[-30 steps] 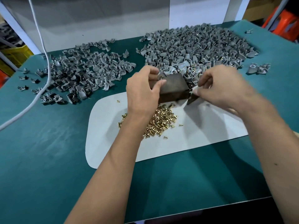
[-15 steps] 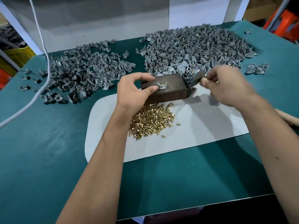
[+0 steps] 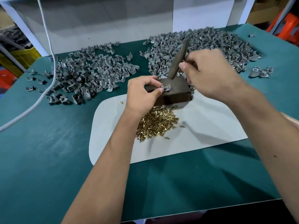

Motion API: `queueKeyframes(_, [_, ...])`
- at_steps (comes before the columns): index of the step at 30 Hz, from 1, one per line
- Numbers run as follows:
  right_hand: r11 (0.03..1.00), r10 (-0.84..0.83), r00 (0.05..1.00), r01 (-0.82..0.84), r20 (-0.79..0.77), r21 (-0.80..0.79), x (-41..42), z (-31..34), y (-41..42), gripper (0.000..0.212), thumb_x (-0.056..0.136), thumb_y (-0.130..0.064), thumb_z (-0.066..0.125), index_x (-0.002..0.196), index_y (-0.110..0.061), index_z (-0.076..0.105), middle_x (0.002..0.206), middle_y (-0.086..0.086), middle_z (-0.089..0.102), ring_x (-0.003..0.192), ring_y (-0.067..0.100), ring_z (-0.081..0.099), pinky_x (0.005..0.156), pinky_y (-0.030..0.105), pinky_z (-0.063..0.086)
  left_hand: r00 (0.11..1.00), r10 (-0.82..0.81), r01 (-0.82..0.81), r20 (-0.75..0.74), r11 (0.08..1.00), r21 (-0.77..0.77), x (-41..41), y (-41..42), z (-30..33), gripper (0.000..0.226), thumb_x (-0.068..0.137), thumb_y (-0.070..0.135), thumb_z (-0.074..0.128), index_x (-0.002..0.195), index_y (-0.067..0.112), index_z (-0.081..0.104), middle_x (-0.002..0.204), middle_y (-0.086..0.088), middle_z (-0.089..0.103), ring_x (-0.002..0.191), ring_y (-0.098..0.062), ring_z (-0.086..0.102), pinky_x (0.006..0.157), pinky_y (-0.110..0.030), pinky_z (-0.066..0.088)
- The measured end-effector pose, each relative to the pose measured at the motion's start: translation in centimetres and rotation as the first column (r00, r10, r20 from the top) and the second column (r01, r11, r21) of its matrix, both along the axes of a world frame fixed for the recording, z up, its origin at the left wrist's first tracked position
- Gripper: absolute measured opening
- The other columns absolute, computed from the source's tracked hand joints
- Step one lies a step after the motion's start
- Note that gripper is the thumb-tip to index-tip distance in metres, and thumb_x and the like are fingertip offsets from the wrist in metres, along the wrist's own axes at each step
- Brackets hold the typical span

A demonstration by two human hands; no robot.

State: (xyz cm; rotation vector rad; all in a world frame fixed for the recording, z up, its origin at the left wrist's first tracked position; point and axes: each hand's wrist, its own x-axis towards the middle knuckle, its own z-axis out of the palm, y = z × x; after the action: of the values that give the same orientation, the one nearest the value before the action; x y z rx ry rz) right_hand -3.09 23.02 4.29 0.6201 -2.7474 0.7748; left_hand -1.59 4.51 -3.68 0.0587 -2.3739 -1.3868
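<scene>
Head view: riveting station, one grey bracket (image 3: 167, 88) seated on the dark block (image 3: 178, 94), striker poised.
Entry: left hand (image 3: 142, 94), fingers (image 3: 159, 90) pinching the grey bracket at the block's near top edge, a brass rivet (image 3: 166, 85) standing in it. Right hand (image 3: 208, 75), fingers curled round a dark bar (image 3: 178, 60) tilted above the block's far side. Advice: bring the bar down square on the rivet head, with the block flat on the white mat (image 3: 202, 126). Around: rivet heap (image 3: 157, 125) just before the block; left pile (image 3: 90, 75) and right pile (image 3: 202, 44) of brackets behind, on the green tabletop (image 3: 40, 151); white cable (image 3: 48, 46) at left. Hazard: the left thumb lies just beside the strike point.
</scene>
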Motion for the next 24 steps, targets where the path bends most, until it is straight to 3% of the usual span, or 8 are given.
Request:
queueKeyframes(3, [0.989,0.006,0.984,-0.031,-0.176,-0.142,0.3,0.6,-0.4,0.021,0.104,-0.030,0.052,0.084,-0.028,0.055,0.073,-0.001,0.061,0.062,0.017,0.057,0.059,0.026,0.039,1.000,0.008,-0.007,0.019,1.000,-0.027,0.0,-0.1,0.1,0.006,0.083,0.009,0.082,0.086,0.014,0.081,0.116,-0.001,0.072,0.097,0.005,0.063,0.085,-0.002,0.044])
queueKeyframes(8, [0.974,0.017,1.000,-0.022,0.024,0.225,-0.2,-1.3,-0.7,0.023,0.104,-0.033,0.051,0.089,-0.020,0.061,0.089,0.013,0.066,0.080,0.034,0.061,0.076,0.042,0.053,0.999,0.011,-0.009,0.047,1.000,-0.023,0.0,0.0,0.2,0.017,0.083,0.012,0.083,0.080,0.027,0.077,0.119,0.002,0.070,0.118,-0.011,0.061,0.108,-0.029,0.046])
queueKeyframes(11, [0.985,-0.015,0.998,0.026,-0.064,0.173,-0.6,-0.3,-0.1,0.025,0.103,-0.034,0.052,0.086,-0.019,0.061,0.078,0.010,0.062,0.066,0.031,0.056,0.065,0.035,0.044,0.998,0.006,-0.003,0.063,0.999,-0.046,0.0,-0.3,0.2,0.022,0.083,0.016,0.083,0.076,0.035,0.073,0.115,0.007,0.069,0.129,-0.023,0.054,0.112,-0.042,0.041])
queueKeyframes(14, [1.000,-0.025,0.982,0.027,-0.188,0.010,-0.1,-0.3,-0.5,0.024,0.104,-0.032,0.051,0.096,-0.015,0.065,0.082,0.011,0.063,0.069,0.031,0.055,0.067,0.034,0.044,0.998,-0.004,0.007,0.065,0.999,-0.035,0.1,-0.3,0.2,0.016,0.083,0.018,0.083,0.080,0.032,0.075,0.117,0.005,0.070,0.130,-0.024,0.053,0.113,-0.042,0.040])
queueKeyframes(17, [0.975,0.032,0.999,-0.031,-0.003,0.220,0.3,-1.0,-1.4,0.022,0.106,-0.033,0.049,0.090,-0.020,0.057,0.089,0.013,0.065,0.077,0.034,0.058,0.076,0.043,0.054,0.997,-0.004,0.006,0.078,1.000,-0.017,0.1,-0.2,0.3,0.011,0.084,0.014,0.083,0.085,0.024,0.078,0.121,0.002,0.069,0.132,-0.024,0.052,0.113,-0.038,0.041])
queueKeyframes(19, [0.964,0.026,1.000,-0.027,0.007,0.263,-0.1,-0.3,-1.3,0.025,0.104,-0.035,0.050,0.084,-0.021,0.055,0.087,0.012,0.066,0.075,0.033,0.060,0.074,0.044,0.055,0.996,0.001,0.000,0.084,1.000,-0.017,0.2,-0.2,0.3,0.013,0.084,0.014,0.083,0.085,0.026,0.077,0.120,0.004,0.068,0.133,-0.023,0.051,0.113,-0.034,0.041])
queueKeyframes(22, [0.999,-0.017,0.982,0.026,-0.186,0.047,-0.1,0.0,-1.0,0.023,0.103,-0.036,0.049,0.091,-0.020,0.061,0.080,0.008,0.063,0.067,0.030,0.056,0.064,0.035,0.046,0.997,0.003,-0.001,0.080,1.000,-0.027,0.1,-0.2,0.4,0.014,0.084,0.017,0.083,0.083,0.030,0.076,0.113,0.011,0.064,0.133,-0.023,0.050,0.113,-0.037,0.040])
queueKeyframes(24, [1.000,-0.008,0.983,0.013,-0.182,0.025,0.4,-0.8,-1.4,0.022,0.105,-0.033,0.048,0.095,-0.018,0.061,0.078,0.007,0.058,0.066,0.029,0.053,0.063,0.033,0.041,0.997,0.009,-0.008,0.078,1.000,-0.014,0.1,-0.2,0.3,0.012,0.083,0.016,0.084,0.085,0.027,0.078,0.119,0.006,0.065,0.135,-0.022,0.049,0.114,-0.037,0.040])
